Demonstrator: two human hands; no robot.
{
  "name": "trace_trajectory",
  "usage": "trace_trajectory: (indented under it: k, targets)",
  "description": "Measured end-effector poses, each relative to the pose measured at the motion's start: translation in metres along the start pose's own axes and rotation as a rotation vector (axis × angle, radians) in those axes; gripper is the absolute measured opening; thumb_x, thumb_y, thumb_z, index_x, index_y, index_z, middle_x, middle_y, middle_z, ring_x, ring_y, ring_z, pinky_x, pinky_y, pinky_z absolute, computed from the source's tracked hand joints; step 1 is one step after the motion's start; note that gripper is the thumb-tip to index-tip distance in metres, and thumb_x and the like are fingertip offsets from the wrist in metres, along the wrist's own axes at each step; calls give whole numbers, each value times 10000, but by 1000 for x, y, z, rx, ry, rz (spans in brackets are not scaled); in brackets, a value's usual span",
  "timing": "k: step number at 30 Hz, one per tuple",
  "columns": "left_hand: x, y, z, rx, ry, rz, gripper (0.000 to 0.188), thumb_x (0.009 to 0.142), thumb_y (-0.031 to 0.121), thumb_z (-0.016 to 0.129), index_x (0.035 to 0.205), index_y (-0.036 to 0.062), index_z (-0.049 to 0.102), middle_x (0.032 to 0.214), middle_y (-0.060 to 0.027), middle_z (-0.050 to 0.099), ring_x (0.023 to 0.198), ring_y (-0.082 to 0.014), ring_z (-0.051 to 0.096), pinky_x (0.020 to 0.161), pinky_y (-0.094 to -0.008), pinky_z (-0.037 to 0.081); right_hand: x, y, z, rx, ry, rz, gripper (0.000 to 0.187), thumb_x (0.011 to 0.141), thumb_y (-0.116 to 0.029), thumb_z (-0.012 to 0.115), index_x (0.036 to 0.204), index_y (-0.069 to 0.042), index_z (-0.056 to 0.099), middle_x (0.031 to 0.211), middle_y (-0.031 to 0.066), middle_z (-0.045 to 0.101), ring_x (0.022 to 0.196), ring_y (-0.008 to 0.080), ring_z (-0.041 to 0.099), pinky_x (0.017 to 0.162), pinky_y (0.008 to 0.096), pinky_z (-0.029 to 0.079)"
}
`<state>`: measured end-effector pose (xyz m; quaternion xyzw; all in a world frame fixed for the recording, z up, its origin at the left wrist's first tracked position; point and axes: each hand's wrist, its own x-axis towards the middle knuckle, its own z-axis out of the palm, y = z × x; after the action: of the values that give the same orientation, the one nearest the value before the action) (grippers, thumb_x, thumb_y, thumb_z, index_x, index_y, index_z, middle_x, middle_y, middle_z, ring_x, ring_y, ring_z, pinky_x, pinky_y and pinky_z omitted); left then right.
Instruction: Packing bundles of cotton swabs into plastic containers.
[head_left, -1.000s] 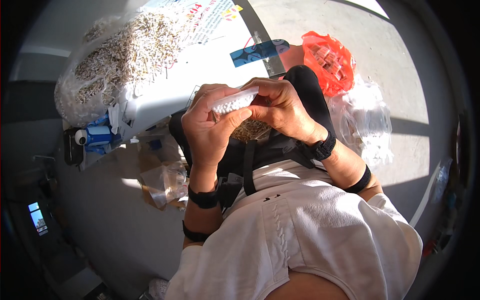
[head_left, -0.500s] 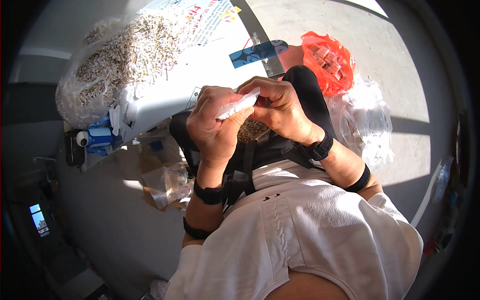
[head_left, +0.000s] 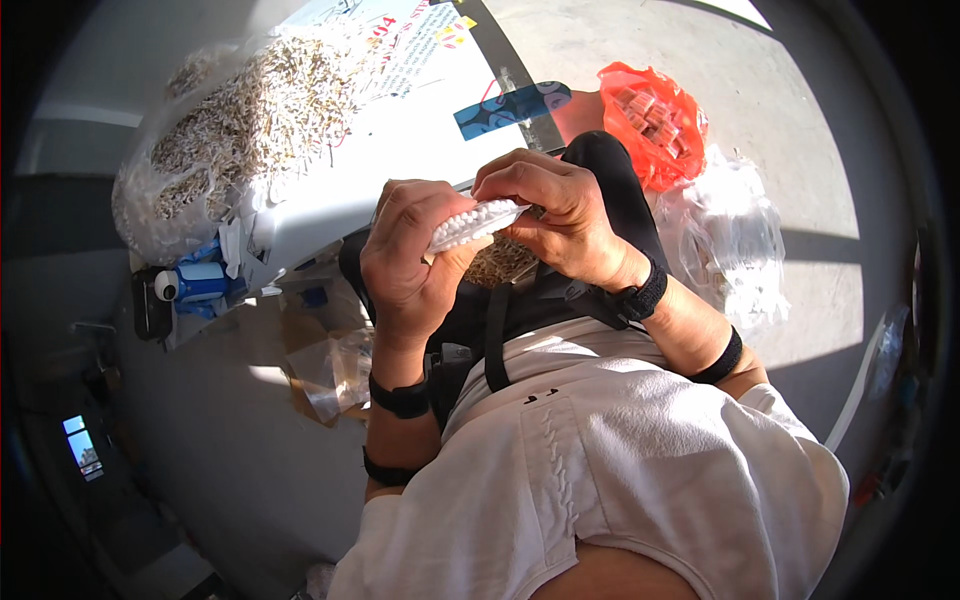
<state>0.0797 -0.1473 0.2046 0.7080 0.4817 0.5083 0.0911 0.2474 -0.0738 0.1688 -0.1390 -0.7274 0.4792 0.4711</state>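
In front of my lap, both hands hold a small clear packet of what look like cotton swabs (head_left: 470, 224), its rounded white tips packed side by side. My left hand (head_left: 412, 245) grips the packet's left end, thumb below and fingers curled over the top. At the opposite end, where the plastic film extends, my right hand (head_left: 560, 215) pinches with thumb and fingertips. Below the hands, between my legs, part of a heap of thin brown-and-white sticks (head_left: 500, 262) shows; the hands cover the rest.
On the white-topped table (head_left: 400, 130) lies a large clear bag of loose sticks (head_left: 235, 130). A blue bottle (head_left: 200, 282) lies at its near left corner. To the right are a red bag of small packs (head_left: 655, 120) and a clear bag of white items (head_left: 735, 240). A cardboard box (head_left: 310, 350) stands below left.
The packet has turned so that its row of white tips faces up more plainly. My left hand has shifted slightly left and down; both hands keep their grip.
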Motion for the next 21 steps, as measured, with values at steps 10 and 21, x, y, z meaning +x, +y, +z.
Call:
trace_trajectory:
  k: [10,21]
  targets:
    - [6,-5,13,98,7,12,322,665,21,810,951,36,664,888,-67,648,833,-244,616,731,-330,512,-3,8,3,60,58,181,322,781,98,662,1086,-1,625,997,69,655,850,147,658,748,286,539]
    - [-7,-116,66,-315,147,-433,184,785,47,759,939,12,664,892,-50,674,823,-123,633,754,-258,512,13,99,-3,477,118,518,173,944,-52,612,1112,-18,591,958,43,665,853,94,654,723,227,530]
